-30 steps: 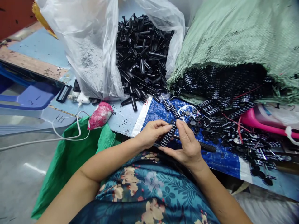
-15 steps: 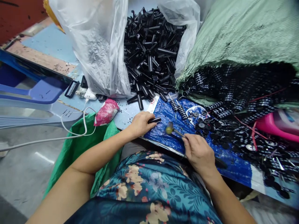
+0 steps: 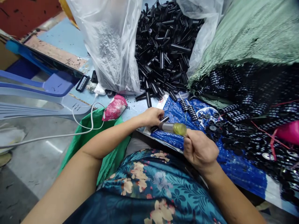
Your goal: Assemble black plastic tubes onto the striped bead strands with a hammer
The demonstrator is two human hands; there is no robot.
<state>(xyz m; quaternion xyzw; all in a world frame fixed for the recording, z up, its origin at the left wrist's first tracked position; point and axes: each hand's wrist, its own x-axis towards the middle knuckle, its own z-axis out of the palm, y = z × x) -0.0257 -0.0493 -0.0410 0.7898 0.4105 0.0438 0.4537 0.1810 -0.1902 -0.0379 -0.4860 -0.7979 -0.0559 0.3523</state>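
Observation:
My left hand (image 3: 151, 117) is closed around a black plastic tube (image 3: 165, 119) at the front edge of the table, with the tube's end sticking out past the fingers. My right hand (image 3: 201, 150) grips a small hammer (image 3: 168, 127) by its handle. The hammer's head has a grey metal side and a yellow, translucent end; it is right beside the tube and my left fingers. Whether it touches the tube I cannot tell. Under both hands lies a blue plastic sheet (image 3: 174, 107). Two black-and-white patterned rollers (image 3: 192, 112) lie just beyond it all.
A clear plastic bag (image 3: 112, 56) and a heap of black tubes (image 3: 163, 46) stand behind. To the right, a green woven sack (image 3: 257, 34) spills patterned rollers and black discs (image 3: 213, 128). A pink wrapped bundle (image 3: 115, 108), a white cable (image 3: 92, 119) and a green bag (image 3: 93, 137) are at left.
My right hand has swung the hammer's head leftward to the tube and turned it. My left hand still holds the tube. The whole view has shifted, so things appear farther right.

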